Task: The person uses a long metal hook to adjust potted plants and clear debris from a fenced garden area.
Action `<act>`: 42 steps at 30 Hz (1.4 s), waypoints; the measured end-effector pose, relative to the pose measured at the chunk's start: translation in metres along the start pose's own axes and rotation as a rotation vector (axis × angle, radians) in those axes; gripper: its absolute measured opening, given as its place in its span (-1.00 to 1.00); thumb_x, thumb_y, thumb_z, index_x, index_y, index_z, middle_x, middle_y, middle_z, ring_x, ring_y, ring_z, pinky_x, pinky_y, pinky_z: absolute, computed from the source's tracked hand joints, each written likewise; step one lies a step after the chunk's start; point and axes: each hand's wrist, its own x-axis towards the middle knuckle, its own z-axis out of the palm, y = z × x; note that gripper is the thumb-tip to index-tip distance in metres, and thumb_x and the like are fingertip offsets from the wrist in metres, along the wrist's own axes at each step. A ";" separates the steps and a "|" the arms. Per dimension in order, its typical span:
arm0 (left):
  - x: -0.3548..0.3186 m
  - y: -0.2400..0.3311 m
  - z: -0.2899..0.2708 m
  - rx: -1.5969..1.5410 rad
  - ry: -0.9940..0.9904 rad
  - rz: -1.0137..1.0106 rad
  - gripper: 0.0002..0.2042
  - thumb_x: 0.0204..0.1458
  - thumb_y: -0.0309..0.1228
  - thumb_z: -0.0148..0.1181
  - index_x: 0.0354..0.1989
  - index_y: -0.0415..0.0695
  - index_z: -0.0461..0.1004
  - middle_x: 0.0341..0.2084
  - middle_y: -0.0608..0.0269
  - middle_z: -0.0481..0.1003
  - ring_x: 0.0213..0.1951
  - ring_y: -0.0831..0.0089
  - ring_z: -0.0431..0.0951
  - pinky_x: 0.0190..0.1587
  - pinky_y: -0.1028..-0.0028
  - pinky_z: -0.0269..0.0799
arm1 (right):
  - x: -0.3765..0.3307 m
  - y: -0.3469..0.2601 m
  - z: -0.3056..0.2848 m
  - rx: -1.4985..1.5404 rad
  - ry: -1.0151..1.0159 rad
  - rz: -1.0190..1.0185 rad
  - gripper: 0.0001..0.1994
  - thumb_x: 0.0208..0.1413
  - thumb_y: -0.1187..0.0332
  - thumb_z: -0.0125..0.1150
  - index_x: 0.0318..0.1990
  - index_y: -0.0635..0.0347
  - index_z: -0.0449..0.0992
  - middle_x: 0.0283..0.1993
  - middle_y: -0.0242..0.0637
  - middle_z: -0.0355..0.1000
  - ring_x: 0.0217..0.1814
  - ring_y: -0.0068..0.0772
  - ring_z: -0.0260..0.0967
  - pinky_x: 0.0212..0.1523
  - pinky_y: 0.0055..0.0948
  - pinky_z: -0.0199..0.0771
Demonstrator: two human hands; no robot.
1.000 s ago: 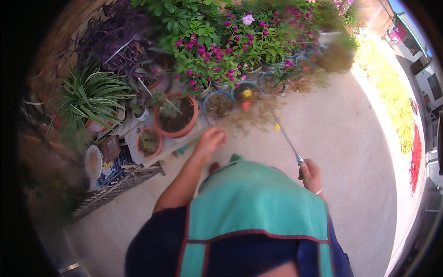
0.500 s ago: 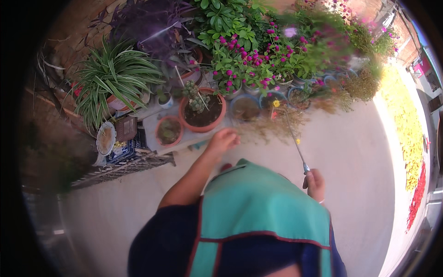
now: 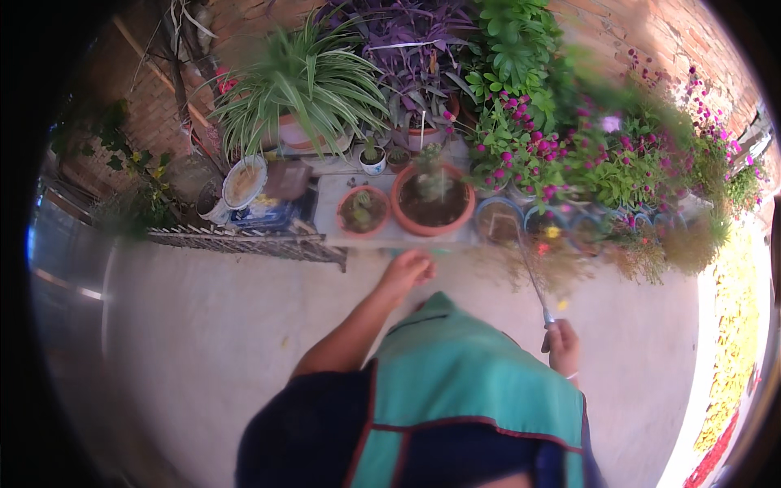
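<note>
Left hand loosely curled, holding nothing, at the counter front edge just below the small terracotta pot; right hand fisted round a thin metal rod angled toward the flowerpots; bare paving wide open to the left.

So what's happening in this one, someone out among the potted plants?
A person in a teal apron stands on a paved yard facing a row of potted plants along a brick wall. The right hand grips a thin metal tool that points up toward the flowering pots. The left hand, fingers curled, reaches toward the low slab, just short of the large terracotta pot and the smaller terracotta pot beside it. It seems to hold nothing.
</note>
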 end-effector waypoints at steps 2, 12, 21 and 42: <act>-0.005 -0.005 -0.005 -0.021 0.025 -0.005 -0.78 0.14 -0.36 -0.08 -0.07 -0.11 0.33 -0.23 0.26 0.44 -0.18 0.47 0.47 -0.13 0.44 0.38 | 0.002 0.001 0.003 0.015 -0.031 0.002 -0.78 0.18 0.28 0.00 -0.44 0.22 0.32 -0.69 -0.49 0.21 -0.69 -0.69 0.15 -0.66 -0.66 0.17; -0.002 -0.002 0.008 0.004 -0.033 0.005 -0.79 0.12 -0.36 -0.04 -0.09 -0.11 0.35 -0.24 0.28 0.45 -0.19 0.48 0.47 -0.13 0.45 0.37 | -0.012 0.003 -0.003 -0.017 0.017 0.034 -0.77 0.16 0.28 0.02 -0.46 0.23 0.33 -0.70 -0.48 0.22 -0.70 -0.69 0.16 -0.67 -0.67 0.18; 0.015 0.008 0.020 0.027 -0.119 0.009 -0.79 0.14 -0.36 -0.07 -0.08 -0.10 0.34 -0.24 0.28 0.45 -0.18 0.49 0.47 -0.13 0.46 0.37 | -0.025 -0.002 -0.008 -0.041 0.093 0.032 -0.77 0.16 0.29 0.02 -0.46 0.23 0.33 -0.71 -0.48 0.23 -0.71 -0.69 0.17 -0.69 -0.66 0.17; 0.030 0.013 0.042 0.075 -0.206 -0.023 -0.79 0.14 -0.36 -0.09 -0.08 -0.10 0.33 -0.23 0.29 0.44 -0.17 0.49 0.46 -0.12 0.47 0.36 | -0.042 0.012 -0.014 0.006 0.205 0.076 -0.79 0.16 0.30 0.03 -0.46 0.22 0.34 -0.70 -0.49 0.23 -0.71 -0.70 0.16 -0.68 -0.66 0.17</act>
